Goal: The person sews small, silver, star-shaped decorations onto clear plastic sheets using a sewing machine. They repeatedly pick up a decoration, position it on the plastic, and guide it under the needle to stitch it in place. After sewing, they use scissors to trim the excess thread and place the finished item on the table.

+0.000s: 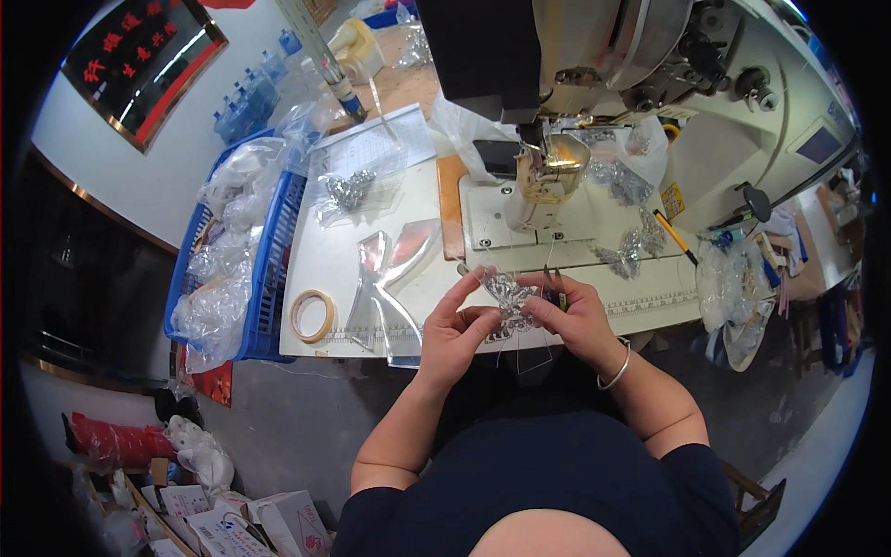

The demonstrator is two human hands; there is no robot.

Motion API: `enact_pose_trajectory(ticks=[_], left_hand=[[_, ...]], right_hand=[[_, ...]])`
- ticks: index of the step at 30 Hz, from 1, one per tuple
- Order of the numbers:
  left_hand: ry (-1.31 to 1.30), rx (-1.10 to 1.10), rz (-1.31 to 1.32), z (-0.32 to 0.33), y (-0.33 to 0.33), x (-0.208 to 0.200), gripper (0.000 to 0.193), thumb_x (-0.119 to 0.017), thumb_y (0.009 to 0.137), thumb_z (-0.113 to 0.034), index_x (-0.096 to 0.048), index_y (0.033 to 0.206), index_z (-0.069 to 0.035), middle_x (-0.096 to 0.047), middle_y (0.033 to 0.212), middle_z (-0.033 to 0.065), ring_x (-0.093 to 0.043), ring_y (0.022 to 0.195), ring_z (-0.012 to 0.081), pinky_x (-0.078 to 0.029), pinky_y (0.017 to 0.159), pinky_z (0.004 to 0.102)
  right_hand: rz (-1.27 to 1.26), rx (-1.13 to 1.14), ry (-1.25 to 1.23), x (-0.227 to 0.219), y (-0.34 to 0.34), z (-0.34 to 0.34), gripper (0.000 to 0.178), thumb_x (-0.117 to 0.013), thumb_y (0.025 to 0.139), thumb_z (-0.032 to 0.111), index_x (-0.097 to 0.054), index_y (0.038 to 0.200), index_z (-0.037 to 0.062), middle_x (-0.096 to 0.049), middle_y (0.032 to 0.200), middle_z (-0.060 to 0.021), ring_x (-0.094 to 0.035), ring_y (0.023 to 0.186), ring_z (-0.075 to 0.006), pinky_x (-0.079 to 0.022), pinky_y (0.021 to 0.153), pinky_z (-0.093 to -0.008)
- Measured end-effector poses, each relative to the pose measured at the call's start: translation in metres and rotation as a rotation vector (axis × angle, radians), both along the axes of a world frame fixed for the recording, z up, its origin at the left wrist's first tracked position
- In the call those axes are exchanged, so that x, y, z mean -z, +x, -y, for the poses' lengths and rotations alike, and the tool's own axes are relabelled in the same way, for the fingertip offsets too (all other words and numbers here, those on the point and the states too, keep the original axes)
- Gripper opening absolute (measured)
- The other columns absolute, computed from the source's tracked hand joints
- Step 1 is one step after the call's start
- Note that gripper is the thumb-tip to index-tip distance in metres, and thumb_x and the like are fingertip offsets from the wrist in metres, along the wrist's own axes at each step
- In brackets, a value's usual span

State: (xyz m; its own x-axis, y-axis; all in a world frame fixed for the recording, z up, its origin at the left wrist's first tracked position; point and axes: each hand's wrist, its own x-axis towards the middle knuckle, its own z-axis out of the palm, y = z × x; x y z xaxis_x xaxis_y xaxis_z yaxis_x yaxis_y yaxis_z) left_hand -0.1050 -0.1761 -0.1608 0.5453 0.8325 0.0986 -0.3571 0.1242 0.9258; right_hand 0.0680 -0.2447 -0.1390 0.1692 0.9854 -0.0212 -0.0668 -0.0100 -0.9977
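Both hands meet at the front edge of the sewing table, below the machine's needle area. Between them is a silvery, sparkling rhinestone appliqué (511, 299), with loose threads trailing from it. My left hand (455, 336) pinches its left side between thumb and fingers. My right hand (577, 323) presses its thumb on the right side. Tucked in the right fingers are what look like small thread snips (554, 286), their dark points directed away from me. The sewing machine (549, 186) stands just beyond, and clear shiny strips (379, 278) lie left of my hands.
A roll of tape (313, 316) sits at the table's left corner, beside a blue basket (278, 269) of plastic bags. Bagged silvery pieces (349, 190) and papers (394, 135) lie further back. To the right are more silvery pieces (633, 249) and an orange pen (675, 236).
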Motion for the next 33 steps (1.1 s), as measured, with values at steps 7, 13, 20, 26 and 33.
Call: enact_pose_trajectory(ticks=[7,13,20,26,33], left_hand=[[0.054,0.136,-0.049,-0.007,-0.006,0.003,0.038,-0.059,0.085,0.002,-0.051,0.122,-0.001,-0.050,0.123,0.0104,-0.061,0.089,0.0120,-0.050,0.074,0.0228],[0.040,0.150,-0.129,-0.002,-0.004,-0.001,0.020,-0.061,0.085,-0.002,-0.061,0.104,0.003,-0.052,0.117,0.0081,-0.060,0.089,0.0124,-0.049,0.077,0.0239],[-0.216,0.167,-0.039,-0.002,-0.002,0.002,0.017,-0.063,0.082,-0.001,-0.063,0.099,0.001,-0.058,0.106,0.0069,-0.059,0.088,0.0120,-0.048,0.079,0.0244],[-0.364,0.177,0.049,-0.001,-0.001,0.003,0.016,-0.064,0.081,0.001,-0.061,0.096,-0.001,-0.062,0.096,0.0078,-0.061,0.085,0.0129,-0.050,0.075,0.0247],[-0.414,0.135,0.131,0.001,0.001,0.004,0.019,-0.065,0.078,0.005,-0.056,0.093,-0.003,-0.061,0.099,0.0078,-0.062,0.085,0.0147,-0.053,0.073,0.0249]], right_hand=[[-0.047,-0.072,0.018,-0.011,0.004,0.002,0.028,-0.060,0.087,0.011,-0.060,0.114,0.0032,-0.061,0.081,0.0003,-0.051,0.068,-0.0045,-0.044,0.064,-0.0209],[-0.068,-0.091,-0.006,-0.013,0.001,0.003,0.023,-0.058,0.088,0.012,-0.061,0.109,0.0028,-0.058,0.078,0.0022,-0.048,0.067,-0.0026,-0.042,0.061,-0.0201],[-0.111,-0.072,-0.057,-0.009,0.000,0.001,0.021,-0.059,0.088,0.014,-0.062,0.107,0.0056,-0.053,0.070,0.0047,-0.043,0.057,-0.0016,-0.034,0.050,-0.0172],[-0.127,-0.062,-0.068,-0.006,0.000,-0.001,0.021,-0.060,0.087,0.015,-0.063,0.106,0.0063,-0.054,0.069,0.0048,-0.043,0.056,-0.0013,-0.034,0.048,-0.0166],[-0.164,-0.068,-0.088,-0.004,0.000,-0.002,0.021,-0.060,0.087,0.014,-0.062,0.106,0.0059,-0.056,0.071,0.0043,-0.044,0.056,-0.0009,-0.035,0.049,-0.0161]])
